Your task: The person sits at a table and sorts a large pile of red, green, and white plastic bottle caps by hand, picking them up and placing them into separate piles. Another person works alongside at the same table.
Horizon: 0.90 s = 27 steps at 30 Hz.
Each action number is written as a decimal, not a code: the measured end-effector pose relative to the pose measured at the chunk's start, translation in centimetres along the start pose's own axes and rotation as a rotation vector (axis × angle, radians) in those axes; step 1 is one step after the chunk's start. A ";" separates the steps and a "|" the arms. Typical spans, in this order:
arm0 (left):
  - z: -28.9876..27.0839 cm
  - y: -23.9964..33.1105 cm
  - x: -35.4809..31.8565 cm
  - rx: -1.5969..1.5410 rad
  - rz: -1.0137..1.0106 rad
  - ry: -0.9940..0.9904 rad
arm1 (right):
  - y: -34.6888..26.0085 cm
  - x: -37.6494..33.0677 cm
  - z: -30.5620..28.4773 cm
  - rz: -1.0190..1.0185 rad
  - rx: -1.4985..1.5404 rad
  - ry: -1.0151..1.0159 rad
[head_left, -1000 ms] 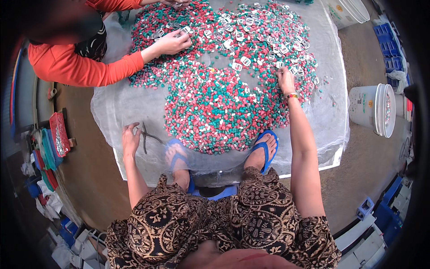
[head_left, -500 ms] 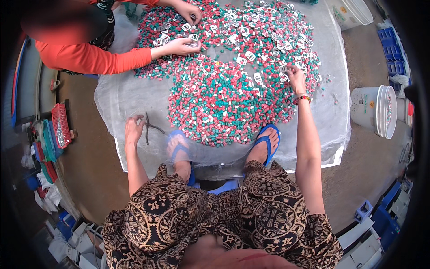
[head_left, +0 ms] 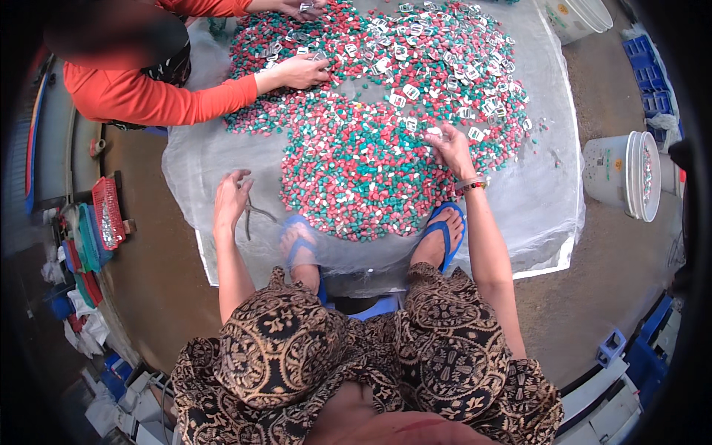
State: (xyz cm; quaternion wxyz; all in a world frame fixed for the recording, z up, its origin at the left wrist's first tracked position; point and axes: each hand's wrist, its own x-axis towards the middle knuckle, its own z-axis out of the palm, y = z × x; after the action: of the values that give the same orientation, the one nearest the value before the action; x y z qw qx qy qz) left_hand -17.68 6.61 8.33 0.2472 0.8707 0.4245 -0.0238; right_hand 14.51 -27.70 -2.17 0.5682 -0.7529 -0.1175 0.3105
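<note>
My right hand (head_left: pixel 454 153) is over the heap of small red, green and white pebble-like pieces (head_left: pixel 348 178). Its fingertips pinch a small white piece (head_left: pixel 434 132), partly hidden. Beside them lies a white slotted buckle (head_left: pixel 410 124), with several more scattered across the heap. My left hand (head_left: pixel 232 194) is left of the heap above the pale sheet (head_left: pixel 196 159), fingers loosely bent and apart, seemingly holding nothing. Dark-handled pliers (head_left: pixel 256 213) lie beside that hand, which hides part of them.
Another person in a red sleeve (head_left: pixel 170 98) works at the heap's far left, one hand (head_left: pixel 300 72) on it. My feet in blue flip-flops (head_left: pixel 443 233) rest at the sheet's near edge. A white bucket (head_left: pixel 619 174) stands right; a red basket (head_left: pixel 109 211) is left.
My right hand has moved left and nearer, away from the buckles at the right. My left hand has risen slightly farther forward past the pliers. The other person's far hand has moved farther away.
</note>
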 end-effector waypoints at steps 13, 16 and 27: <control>-7.7 27.4 2.6 0.645 1.319 -0.127 | 0.0 -2.5 -3.6 0.281 0.500 -0.240; 0.9 30.3 5.0 0.586 1.013 -0.531 | 0.5 -3.0 -3.0 0.279 0.618 -0.182; 24.4 26.2 8.3 0.351 0.942 -0.118 | -1.7 -5.0 -4.1 0.083 -0.298 0.067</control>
State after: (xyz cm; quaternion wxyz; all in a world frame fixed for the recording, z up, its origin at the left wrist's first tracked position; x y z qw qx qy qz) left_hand 11.35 -11.92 -4.43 0.1043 0.9933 -0.0396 -0.0297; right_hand 13.38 -32.98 1.71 0.4404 -0.8431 -0.1120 0.2876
